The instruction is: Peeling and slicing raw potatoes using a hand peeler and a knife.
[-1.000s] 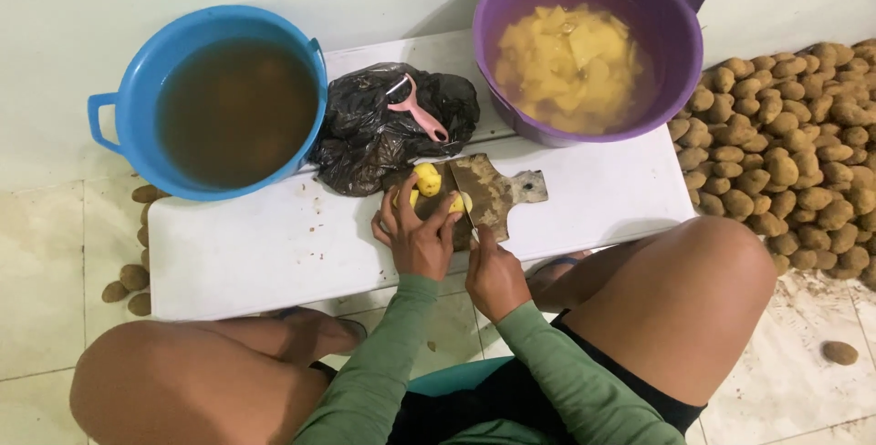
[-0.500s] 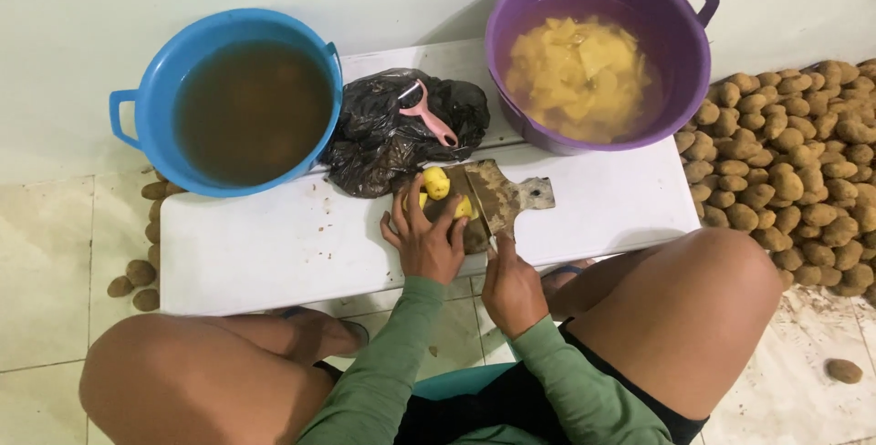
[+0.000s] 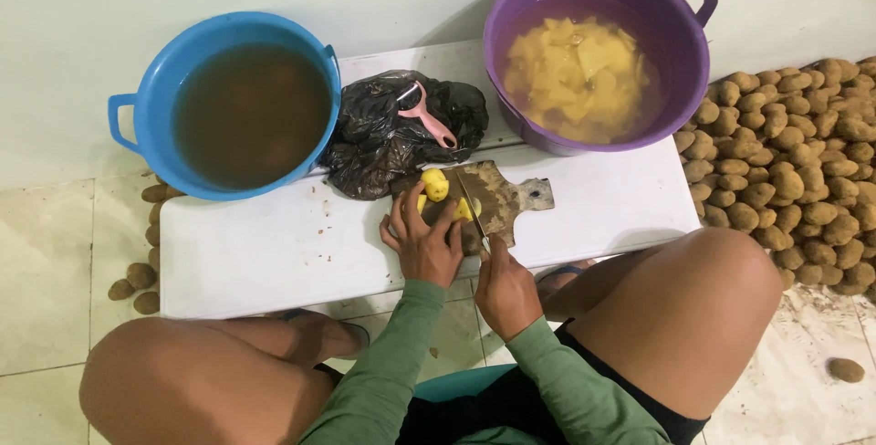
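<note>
A small wooden cutting board (image 3: 504, 197) lies on a low white table (image 3: 274, 244). My left hand (image 3: 422, 242) presses peeled yellow potato pieces (image 3: 436, 184) against the board. My right hand (image 3: 505, 290) grips a knife (image 3: 474, 210) whose blade rests across the potato next to my left fingers. A pink peeler (image 3: 429, 115) lies on a crumpled black plastic bag (image 3: 392, 135) just behind the board.
A blue tub (image 3: 239, 105) of murky brown water stands at the back left. A purple tub (image 3: 593, 57) holds cut yellow potato in water at the back right. A heap of unpeeled potatoes (image 3: 794, 171) covers the floor to the right; some lie at the left (image 3: 137, 281). My bare knees flank the table.
The view has shifted a little. My hands stay on the board, and the knife blade has worked across the potato under my left fingers.
</note>
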